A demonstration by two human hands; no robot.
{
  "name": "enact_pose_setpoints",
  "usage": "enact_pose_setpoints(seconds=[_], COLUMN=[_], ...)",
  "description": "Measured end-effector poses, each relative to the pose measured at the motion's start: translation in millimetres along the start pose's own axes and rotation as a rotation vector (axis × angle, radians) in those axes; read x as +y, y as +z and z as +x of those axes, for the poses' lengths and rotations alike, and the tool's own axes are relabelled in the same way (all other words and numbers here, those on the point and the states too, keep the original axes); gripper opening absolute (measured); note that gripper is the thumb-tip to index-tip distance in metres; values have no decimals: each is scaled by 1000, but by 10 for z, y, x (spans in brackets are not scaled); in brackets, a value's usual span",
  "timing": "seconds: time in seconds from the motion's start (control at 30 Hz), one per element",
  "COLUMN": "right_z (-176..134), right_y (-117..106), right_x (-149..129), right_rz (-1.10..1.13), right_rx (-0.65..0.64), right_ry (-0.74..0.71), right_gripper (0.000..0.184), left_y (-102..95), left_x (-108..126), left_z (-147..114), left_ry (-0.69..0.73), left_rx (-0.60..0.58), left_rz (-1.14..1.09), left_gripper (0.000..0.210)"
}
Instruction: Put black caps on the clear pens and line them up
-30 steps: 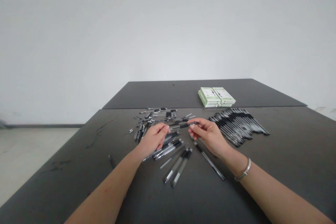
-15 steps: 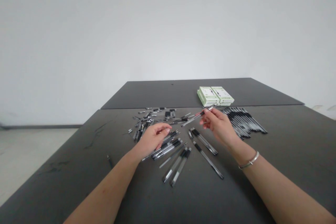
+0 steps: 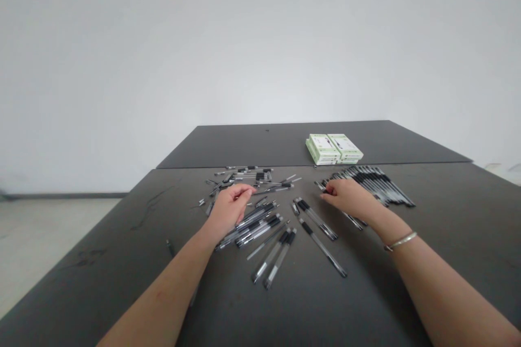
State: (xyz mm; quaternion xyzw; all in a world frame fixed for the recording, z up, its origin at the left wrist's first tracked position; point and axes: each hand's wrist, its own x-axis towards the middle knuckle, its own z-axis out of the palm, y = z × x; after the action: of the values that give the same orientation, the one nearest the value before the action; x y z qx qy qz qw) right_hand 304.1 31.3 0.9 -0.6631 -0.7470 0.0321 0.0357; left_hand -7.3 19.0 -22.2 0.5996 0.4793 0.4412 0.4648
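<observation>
My right hand (image 3: 345, 196) is low at the left end of a row of pens (image 3: 382, 184) lined up side by side. Its fingers are closed around a clear pen (image 3: 353, 220) with a dark grip, whose two ends show on either side of the hand. My left hand (image 3: 231, 207) hovers over loose pens and pen parts (image 3: 260, 176), thumb and fingers pressed together. Whatever may be between those fingertips is too small to make out. Just below it lies a bundle of pens (image 3: 260, 227), partly covered by the hand.
Two stacks of green-and-white boxes (image 3: 334, 149) stand at the back right on the dark table (image 3: 244, 143). Several pens (image 3: 317, 219) lie between my hands, and a pair (image 3: 280, 257) sits nearer me. A dark piece (image 3: 170, 248) lies left of my forearm.
My right hand has brought the raised pen rightward and down beside the lined-up pens. The left hand has shifted slightly left, its fingers drawing together.
</observation>
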Motion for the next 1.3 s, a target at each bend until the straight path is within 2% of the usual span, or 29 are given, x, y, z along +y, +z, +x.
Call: enact_pose_setpoints(seconds=[0.17, 0.43, 0.7, 0.83, 0.93, 1.3], right_z=[-22, -44, -57, -85, -120, -163], right_y=[25, 11, 2, -16, -9, 147], right_x=[-27, -77, -101, -185, -286, -499], right_rz=[-116, -156, -165, -41, 107, 190], right_rx=[-49, -60, -22, 29, -21, -79], right_ry=[18, 41, 50, -20, -106, -135], right_gripper=[24, 24, 20, 21, 24, 18], left_y=[-39, -69, -72, -63, -60, -47], left_x=[-26, -35, -21, -5, -1, 0], left_z=[35, 62, 69, 64, 62, 45], left_ry=[1, -18, -23, -27, -30, -26], left_rx=[68, 138, 149, 156, 153, 129], left_rz=[-31, -12, 26, 20, 11, 3], left_gripper=[27, 31, 28, 29, 29, 27])
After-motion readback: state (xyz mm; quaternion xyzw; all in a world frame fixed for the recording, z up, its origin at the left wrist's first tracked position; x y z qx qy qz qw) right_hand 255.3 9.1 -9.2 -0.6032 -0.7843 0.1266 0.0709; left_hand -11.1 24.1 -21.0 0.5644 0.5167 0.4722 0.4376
